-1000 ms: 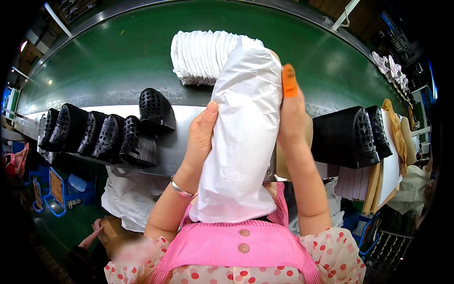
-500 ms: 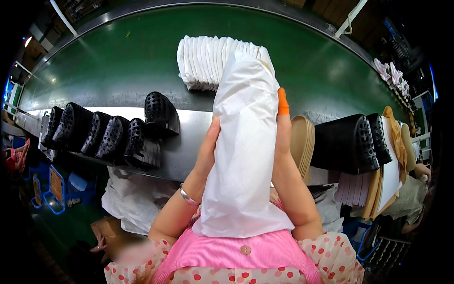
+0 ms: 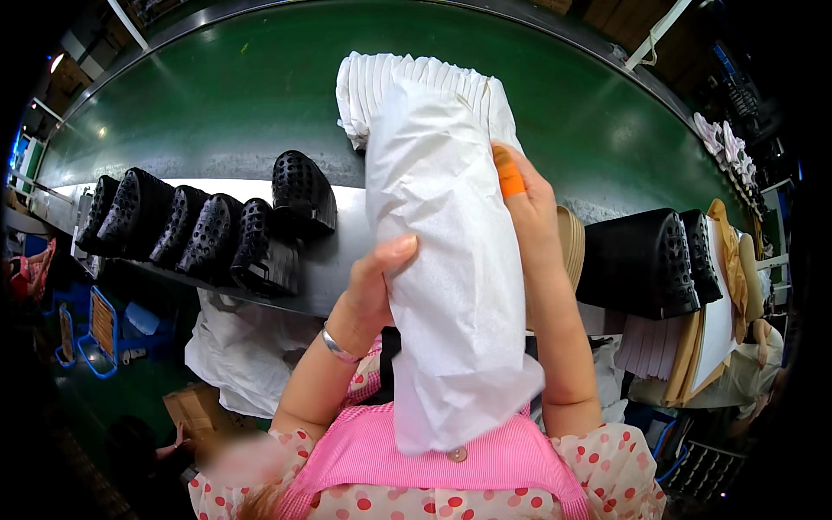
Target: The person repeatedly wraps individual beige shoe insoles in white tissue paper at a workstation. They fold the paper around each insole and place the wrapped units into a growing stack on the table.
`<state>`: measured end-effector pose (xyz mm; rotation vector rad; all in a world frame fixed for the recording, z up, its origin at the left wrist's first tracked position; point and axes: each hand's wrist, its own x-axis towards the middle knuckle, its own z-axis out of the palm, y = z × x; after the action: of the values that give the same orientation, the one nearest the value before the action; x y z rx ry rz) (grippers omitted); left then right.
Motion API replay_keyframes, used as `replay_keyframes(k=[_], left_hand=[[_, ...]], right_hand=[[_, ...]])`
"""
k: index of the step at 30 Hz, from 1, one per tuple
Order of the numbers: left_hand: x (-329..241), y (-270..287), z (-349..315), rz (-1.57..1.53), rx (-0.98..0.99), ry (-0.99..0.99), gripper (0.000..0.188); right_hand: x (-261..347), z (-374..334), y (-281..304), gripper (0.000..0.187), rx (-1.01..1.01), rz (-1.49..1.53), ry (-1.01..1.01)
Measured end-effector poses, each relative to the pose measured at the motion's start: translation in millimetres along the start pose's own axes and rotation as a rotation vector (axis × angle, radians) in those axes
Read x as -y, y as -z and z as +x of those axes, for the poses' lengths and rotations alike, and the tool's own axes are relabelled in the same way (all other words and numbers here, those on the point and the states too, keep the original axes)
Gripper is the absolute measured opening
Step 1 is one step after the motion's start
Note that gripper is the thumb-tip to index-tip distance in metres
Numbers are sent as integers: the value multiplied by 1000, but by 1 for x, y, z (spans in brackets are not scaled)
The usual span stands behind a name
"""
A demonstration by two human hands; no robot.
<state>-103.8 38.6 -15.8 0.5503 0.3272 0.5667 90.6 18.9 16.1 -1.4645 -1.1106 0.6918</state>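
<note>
A long white paper sleeve [image 3: 451,260], creased and bulging slightly, stands between my hands in front of my chest; whatever is inside it is hidden. My left hand [image 3: 373,282] grips its left side, thumb pressed on the front. Higher up on the right, my right hand [image 3: 529,195] holds the other edge, an orange finger cot [image 3: 508,171] on the thumb. The sleeve's lower end is loose and flared near my pink apron [image 3: 416,425]. Just behind its top lies a row of similar white paper pieces [image 3: 433,71], packed closely on the green belt.
Nested stacks of black perforated plastic shells [image 3: 208,236] line the metal ledge [image 3: 334,264] on the left. More black shells [image 3: 628,264], tan sheets [image 3: 569,247] and brown and white papers [image 3: 715,321] stand at right. A green belt [image 3: 225,95] runs beyond. Other people are nearby.
The sleeve has tilted, its top shifting left and its lower end swinging right. My left thumb has come onto its front, and my right hand has turned inward around the upper edge.
</note>
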Motion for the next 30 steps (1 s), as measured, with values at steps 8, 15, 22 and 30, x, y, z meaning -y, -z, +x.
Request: replay_keyframes(k=[8, 15, 22, 30], left_hand=[[-19, 7, 20, 151, -219, -315, 53], [-24, 4, 29, 134, -311, -457, 45], [-35, -2, 36, -9, -382, -505, 44], [-36, -14, 43, -272, -423, -440, 52]], right_hand=[[17, -43, 1, 94, 380, 142, -290], [6, -54, -8, 79, 500, 158, -418], [3, -57, -7, 44, 340, -279, -152], [-12, -46, -16, 44, -101, -619, 506]])
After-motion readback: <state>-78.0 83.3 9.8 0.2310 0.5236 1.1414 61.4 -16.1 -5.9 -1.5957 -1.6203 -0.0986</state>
